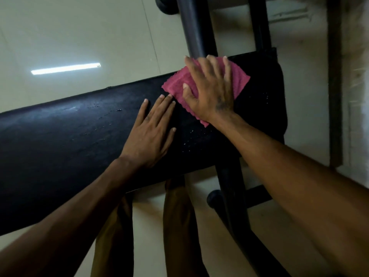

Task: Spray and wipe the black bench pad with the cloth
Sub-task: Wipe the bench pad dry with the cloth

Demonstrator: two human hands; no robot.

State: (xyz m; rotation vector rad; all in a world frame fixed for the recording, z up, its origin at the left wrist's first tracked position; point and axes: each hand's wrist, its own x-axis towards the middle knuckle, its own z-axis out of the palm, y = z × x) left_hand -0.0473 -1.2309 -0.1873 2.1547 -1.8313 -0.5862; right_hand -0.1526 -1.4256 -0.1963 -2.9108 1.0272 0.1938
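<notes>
One bumpy pink cloth [205, 84] lies under the flat right hand [209, 90]; left hand [149, 134], fingers straight, presses the smooth black bench pad [69, 132].

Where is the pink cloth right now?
In the head view, the pink cloth lies flat on the black bench pad near its right end, under the right hand, beside the left hand.

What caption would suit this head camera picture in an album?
Right hand presses a pink cloth flat on the black bench pad while the left hand rests beside it.
</notes>
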